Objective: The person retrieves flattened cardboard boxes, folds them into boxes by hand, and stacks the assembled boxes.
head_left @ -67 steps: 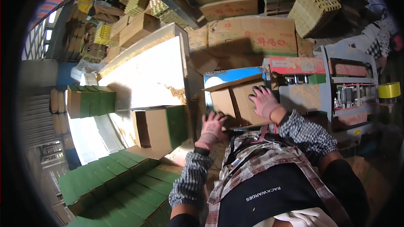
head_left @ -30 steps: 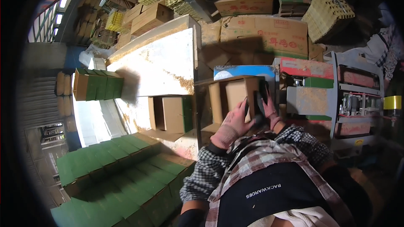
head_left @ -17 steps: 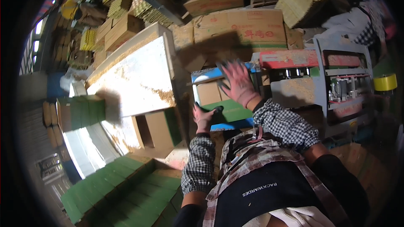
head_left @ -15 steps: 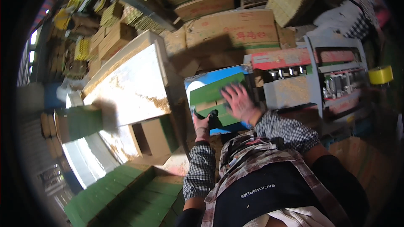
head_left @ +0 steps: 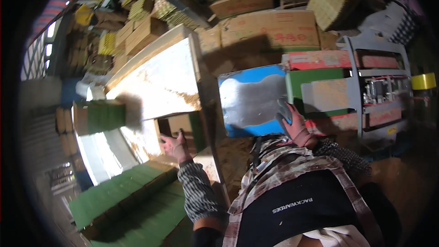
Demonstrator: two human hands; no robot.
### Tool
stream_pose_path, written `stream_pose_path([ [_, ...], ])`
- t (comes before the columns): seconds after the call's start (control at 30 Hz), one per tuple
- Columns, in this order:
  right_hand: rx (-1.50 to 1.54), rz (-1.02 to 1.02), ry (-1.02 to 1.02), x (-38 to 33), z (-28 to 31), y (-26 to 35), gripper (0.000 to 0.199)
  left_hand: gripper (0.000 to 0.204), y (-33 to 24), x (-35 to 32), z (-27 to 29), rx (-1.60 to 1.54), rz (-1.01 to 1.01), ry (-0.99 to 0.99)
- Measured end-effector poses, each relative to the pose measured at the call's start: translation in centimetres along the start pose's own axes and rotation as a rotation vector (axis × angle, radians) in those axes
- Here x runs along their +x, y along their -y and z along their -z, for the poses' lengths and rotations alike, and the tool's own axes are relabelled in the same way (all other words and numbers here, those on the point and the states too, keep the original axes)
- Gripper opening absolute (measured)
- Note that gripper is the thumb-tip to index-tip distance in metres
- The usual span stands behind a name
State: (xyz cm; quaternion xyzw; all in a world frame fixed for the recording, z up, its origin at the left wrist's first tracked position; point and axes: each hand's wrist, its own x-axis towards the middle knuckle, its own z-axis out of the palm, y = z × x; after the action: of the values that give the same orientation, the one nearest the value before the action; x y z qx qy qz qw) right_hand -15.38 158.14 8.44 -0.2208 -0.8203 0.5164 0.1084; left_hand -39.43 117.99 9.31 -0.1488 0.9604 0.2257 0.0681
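Observation:
A green cardboard box (head_left: 295,82) lies in the red and grey carton-sealing machine (head_left: 320,59), partly hidden under its grey plate. My right hand (head_left: 296,128), in a pink and dark glove, is by the box's near left corner, fingers extended over the edge of the blue table (head_left: 238,130) with its worn metal middle. Whether it touches the box I cannot tell. At the left, my gloved left hand (head_left: 174,147) has thumb and fingers apart at the near side of an open brown and green carton (head_left: 181,126) on the white-topped bench (head_left: 160,80).
Another green and brown carton (head_left: 103,118) stands at the bench's left. Rows of green cartons (head_left: 132,192) lie at the lower left. Large brown boxes (head_left: 270,29) and yellow egg trays (head_left: 336,0) are stacked behind. A yellow tape roll (head_left: 424,81) sits at the far right.
The green box has gone from the blue table rightward into the sealing machine. My left hand has left it and moved left to the open carton; my right hand has shifted nearer to me.

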Motion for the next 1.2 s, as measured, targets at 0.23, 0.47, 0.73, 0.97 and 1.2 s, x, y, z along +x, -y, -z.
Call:
stream_pose_path([
  [0.23,0.247,-0.204,0.120,1.5,-5.0,-5.7,0.047,0.041,-16.3,-9.6,3.0,0.310,-0.334,0.241],
  [0.47,-0.781,0.006,0.469,5.2,-3.5,-0.6,0.074,0.074,-16.9,-16.6,-3.2,0.522,-0.988,0.757],
  [0.73,-0.143,0.259,-0.101,14.5,0.0,7.0,0.054,0.091,-17.5,-10.1,-14.4,0.341,-0.612,0.217],
  [0.97,-0.732,0.022,0.161,2.2,-0.8,-2.6,0.067,0.059,-14.7,-13.5,-22.6,-0.742,-0.277,0.622],
  [1.2,-0.213,0.180,0.046,3.0,-0.9,3.2,0.072,0.043,-16.3,-13.9,-24.7,-0.997,-0.068,1.139],
])
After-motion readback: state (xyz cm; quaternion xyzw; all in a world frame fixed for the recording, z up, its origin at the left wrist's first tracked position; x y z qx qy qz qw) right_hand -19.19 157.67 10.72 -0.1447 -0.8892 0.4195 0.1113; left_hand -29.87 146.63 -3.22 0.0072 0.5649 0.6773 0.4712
